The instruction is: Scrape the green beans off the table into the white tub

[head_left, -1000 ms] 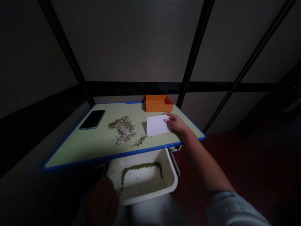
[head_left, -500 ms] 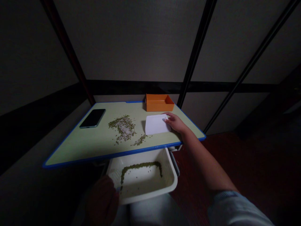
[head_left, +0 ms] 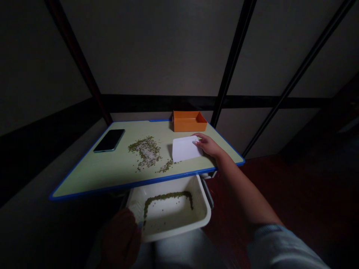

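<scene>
My right hand (head_left: 206, 145) grips a small white box (head_left: 185, 149) by its right side, thumb on the near face and fingers behind. The box sits on the pale board (head_left: 112, 170), its lower left corner touching a small scatter of green beans (head_left: 166, 166). Farther left lies a larger pile of green beans mixed with whitish grains (head_left: 146, 151). Below the board's front edge, a white basin (head_left: 174, 233) has green beans along the inner edges of its floor. My left hand (head_left: 122, 237), in deep shadow, is closed at the basin's left front corner.
A black-screened phone (head_left: 110, 141) lies at the board's left. An orange open box (head_left: 189, 122) stands at the back right, near the panelled wall (head_left: 162, 48). The board has a raised-looking blue edge (head_left: 123, 186). My legs are under the basin.
My right hand has shifted the white box slightly left, against the small bean scatter. My left hand and the basin stay about where they were. The view shifts a little.
</scene>
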`<state>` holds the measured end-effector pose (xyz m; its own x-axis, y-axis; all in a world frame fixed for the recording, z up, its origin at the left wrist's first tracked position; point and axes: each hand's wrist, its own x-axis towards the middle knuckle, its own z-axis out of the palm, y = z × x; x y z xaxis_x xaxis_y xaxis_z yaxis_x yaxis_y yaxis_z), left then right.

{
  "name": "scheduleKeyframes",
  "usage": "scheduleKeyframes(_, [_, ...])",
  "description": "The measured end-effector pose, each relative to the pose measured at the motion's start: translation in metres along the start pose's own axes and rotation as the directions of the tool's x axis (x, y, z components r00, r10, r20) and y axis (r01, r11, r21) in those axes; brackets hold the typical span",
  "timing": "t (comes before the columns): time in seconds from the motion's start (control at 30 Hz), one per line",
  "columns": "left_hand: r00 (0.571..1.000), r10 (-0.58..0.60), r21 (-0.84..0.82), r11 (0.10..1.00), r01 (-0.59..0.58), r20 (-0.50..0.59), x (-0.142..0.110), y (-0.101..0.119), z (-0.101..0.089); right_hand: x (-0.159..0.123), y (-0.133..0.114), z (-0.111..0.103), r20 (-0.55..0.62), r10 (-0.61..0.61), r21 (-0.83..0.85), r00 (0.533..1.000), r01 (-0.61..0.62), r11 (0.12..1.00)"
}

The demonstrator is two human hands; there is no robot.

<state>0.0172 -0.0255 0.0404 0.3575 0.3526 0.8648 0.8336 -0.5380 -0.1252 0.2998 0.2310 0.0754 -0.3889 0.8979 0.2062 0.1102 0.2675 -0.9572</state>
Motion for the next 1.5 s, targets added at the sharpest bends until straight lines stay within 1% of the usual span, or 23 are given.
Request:
scheduleKeyframes(0.2, [0.999, -0.037, -0.029, 0.999, 0.037, -0.009, 0.001, 0.003, 0.002, -0.001, -0.001, 0.0, 0.022, 0.005, 0.021, 1.0, -0.006, 1.0])
scheduleKeyframes(0.33, [0.998, -0.046, -0.023, 0.999, 0.045, -0.041, -0.004, 0.002, 0.003, -0.002, -0.001, 0.0, 0.023, 0.016, 0.04, 1.0, -0.017, 0.999])
scheduleKeyframes(0.4, [0.999, -0.04, -0.02, 0.999, 0.04, -0.035, -0.004, 0.002, 0.003, -0.002, -0.001, 0.0, 0.022, 0.022, 0.042, 1.0, -0.023, 0.999])
scheduleKeyframes(0.57, [0.996, -0.078, -0.042, 0.996, 0.077, -0.034, -0.004, 0.002, 0.004, -0.003, -0.001, 0.001, 0.027, 0.033, 0.048, 0.999, -0.034, 0.998])
scheduleKeyframes(0.8, [0.997, -0.076, -0.029, 0.997, 0.075, -0.029, -0.008, 0.002, 0.004, -0.004, -0.004, 0.005, 0.056, 0.034, 0.034, 0.998, -0.036, 0.999])
scheduleKeyframes(0.97, [0.998, -0.066, -0.023, 0.998, 0.065, -0.013, -0.008, 0.002, 0.004, -0.002, -0.001, 0.008, 0.067, 0.029, 0.031, 0.997, -0.031, 0.999])
scheduleKeyframes(1.1, [0.997, -0.076, -0.035, 0.996, 0.076, -0.002, -0.007, 0.002, 0.004, -0.001, 0.001, 0.009, 0.073, 0.002, 0.013, 0.997, -0.003, 1.0])
scheduleKeyframes(1.37, [0.996, -0.081, -0.054, 0.995, 0.079, -0.035, 0.001, 0.004, 0.003, -0.003, -0.002, 0.012, 0.089, -0.007, 0.001, 0.996, 0.007, 1.0])
scheduleKeyframes(1.5, [0.996, -0.085, -0.072, 0.994, 0.084, -0.005, 0.001, 0.005, 0.002, -0.003, -0.001, 0.013, 0.116, -0.02, 0.018, 0.993, 0.018, 1.0])
